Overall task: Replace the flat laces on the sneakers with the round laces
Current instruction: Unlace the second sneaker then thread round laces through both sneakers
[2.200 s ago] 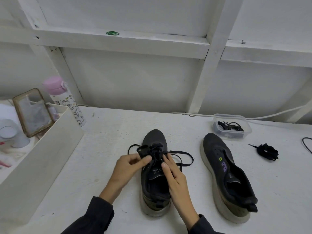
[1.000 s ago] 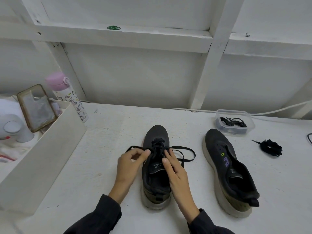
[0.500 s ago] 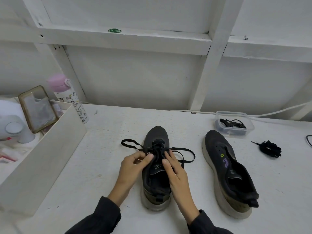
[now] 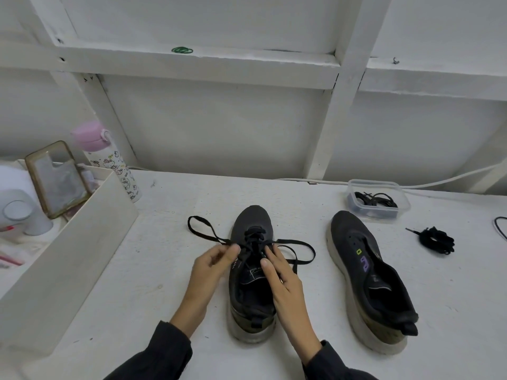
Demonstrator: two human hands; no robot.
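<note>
Head view, the only one we have: a dark grey sneaker with a pale sole (image 4: 253, 218) sits toe-away at the middle of the white painted table (image 4: 170, 270), with a flat black lace (image 4: 203, 231) threaded through its lower eyelets and its loose ends looping out on both sides. The left hand (image 4: 216, 263) pinches that lace at the upper eyelets on its side. The right hand (image 4: 282, 278) lies with fairly straight fingers pressed on the tongue beside the lacing, holding nothing that we can see. A second dark grey sneaker (image 4: 367, 272) stands just to the right with bare eyelets, so we judge its old lace is out and no new one is in. Beyond it a clear plastic tub (image 4: 373, 183) holds coiled black laces (image 4: 375, 200), and a loose black lace bundle (image 4: 436, 239) lies on the table further right. It's too small to tell flat from round there; our guess is that the tub holds the round ones. Progress: one shoe stripped, the other mid-unlacing. Left: finish pulling this lace out, then thread round laces into both shoes. We put it under halfway.
</note>
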